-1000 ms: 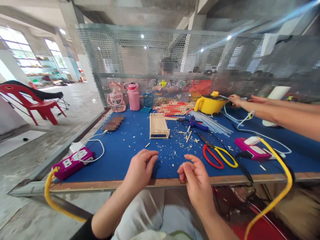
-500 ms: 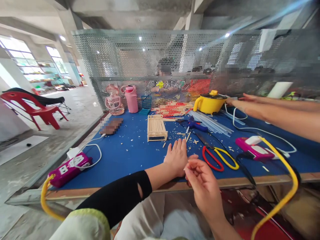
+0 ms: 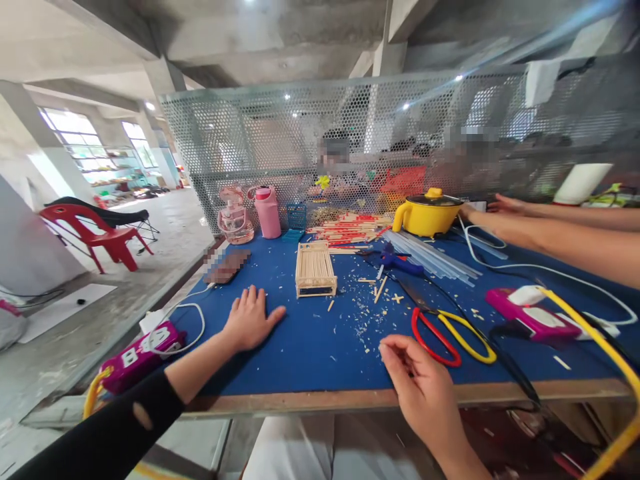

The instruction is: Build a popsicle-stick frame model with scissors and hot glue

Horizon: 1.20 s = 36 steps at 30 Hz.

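Over mat [image 3: 305,357], left hand [image 3: 249,321] palm-down

Two pink btls [image 3: 267,215] stand nr mesh panel [image 3: 280,143], w/ red chair [image 3: 118,241] off L.

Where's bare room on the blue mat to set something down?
Mostly bare, bar specks: the blue mat between left hand and right hand, nearer than the stick frame; a smaller patch between that frame and the blurred brown item. Crowded: right of the frame, with wood scraps, glue gun, scissors, clear sticks and yellow pot.
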Each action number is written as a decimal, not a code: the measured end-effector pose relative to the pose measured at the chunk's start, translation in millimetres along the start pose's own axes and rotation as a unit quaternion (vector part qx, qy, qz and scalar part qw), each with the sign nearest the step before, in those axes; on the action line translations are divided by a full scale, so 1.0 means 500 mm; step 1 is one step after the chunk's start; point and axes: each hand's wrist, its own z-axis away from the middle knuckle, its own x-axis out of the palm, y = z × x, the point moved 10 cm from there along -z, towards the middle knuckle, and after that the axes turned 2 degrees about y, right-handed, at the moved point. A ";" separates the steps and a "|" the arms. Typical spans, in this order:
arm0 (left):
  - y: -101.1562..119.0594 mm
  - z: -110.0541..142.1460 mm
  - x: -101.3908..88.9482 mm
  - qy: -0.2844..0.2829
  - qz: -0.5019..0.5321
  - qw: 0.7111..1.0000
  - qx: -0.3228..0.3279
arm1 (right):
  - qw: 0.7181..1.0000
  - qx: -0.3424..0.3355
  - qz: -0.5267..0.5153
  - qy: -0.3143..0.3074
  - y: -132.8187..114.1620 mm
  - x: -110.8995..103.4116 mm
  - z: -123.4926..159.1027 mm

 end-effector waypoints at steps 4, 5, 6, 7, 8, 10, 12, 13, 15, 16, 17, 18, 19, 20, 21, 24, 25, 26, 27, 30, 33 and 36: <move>0.174 0.095 0.024 -0.046 0.034 0.981 0.187 | 0.998 -0.015 0.048 -0.041 -0.004 0.018 0.006; 0.215 0.115 0.027 -0.059 0.045 0.974 0.215 | 0.997 -0.019 0.055 -0.047 -0.005 0.020 0.007; 0.251 0.127 0.025 -0.063 0.057 0.969 0.232 | 0.997 -0.023 0.060 -0.053 -0.007 0.021 0.006; 0.285 0.131 0.025 -0.068 0.068 0.964 0.247 | 0.996 -0.028 0.064 -0.059 -0.010 0.023 0.006; 0.316 0.128 0.027 -0.076 0.080 0.960 0.257 | 0.995 -0.034 0.066 -0.062 -0.012 0.023 0.005; 0.376 0.109 0.030 -0.083 0.107 0.948 0.287 | 0.995 -0.047 0.071 -0.049 -0.016 0.016 0.002; 0.427 0.083 0.030 -0.080 0.131 0.936 0.318 | 0.996 -0.055 0.064 0.001 -0.015 -0.007 0.000; 0.448 0.072 0.027 -0.075 0.142 0.930 0.330 | 0.997 -0.053 0.055 0.033 -0.010 -0.022 0.001; 0.472 0.058 -0.001 -0.027 0.194 0.915 0.353 | 0.995 -0.047 0.045 0.082 0.000 -0.047 0.005; 0.472 0.056 -0.028 0.015 0.235 0.901 0.364 | 0.993 -0.051 0.053 0.088 0.000 -0.051 0.007; 0.463 0.057 -0.057 0.058 0.276 0.885 0.370 | 0.992 -0.064 0.074 0.075 -0.006 -0.047 0.009; 0.446 0.058 -0.082 0.090 0.305 0.873 0.371 | 0.990 -0.087 0.103 0.039 -0.018 -0.032 0.010; 0.426 0.055 -0.102 0.109 0.320 0.866 0.368 | 0.983 -0.118 0.138 -0.018 -0.033 -0.006 0.012; 0.398 0.047 -0.121 0.126 0.331 0.865 0.354 | 0.970 -0.147 0.170 -0.095 -0.049 0.029 0.017; 0.364 0.033 -0.143 0.151 0.344 0.865 0.333 | 0.949 -0.168 0.194 -0.182 -0.060 0.068 0.026; 0.232 -0.022 -0.215 0.300 0.379 0.842 0.239 | 0.873 -0.175 0.222 -0.396 -0.069 0.160 0.047; 0.187 -0.043 -0.227 0.340 0.390 0.833 0.198 | 0.859 -0.164 0.227 -0.428 -0.065 0.177 0.039; 0.148 -0.064 -0.230 0.364 0.398 0.827 0.159 | 0.853 -0.148 0.236 -0.442 -0.056 0.187 0.022; 0.114 -0.085 -0.223 0.373 0.404 0.827 0.119 | 0.852 -0.130 0.252 -0.440 -0.042 0.192 -0.003; 0.049 -0.134 -0.172 0.334 0.404 0.851 0.036 | 0.858 -0.067 0.324 -0.392 0.012 0.179 -0.087; 0.032 -0.155 -0.123 0.265 0.412 0.871 0.038 | 0.855 -0.026 0.390 -0.341 0.037 0.148 -0.123; 0.046 -0.166 -0.081 0.148 0.420 0.892 0.082 | 0.846 -0.067 0.379 -0.370 0.009 0.161 -0.086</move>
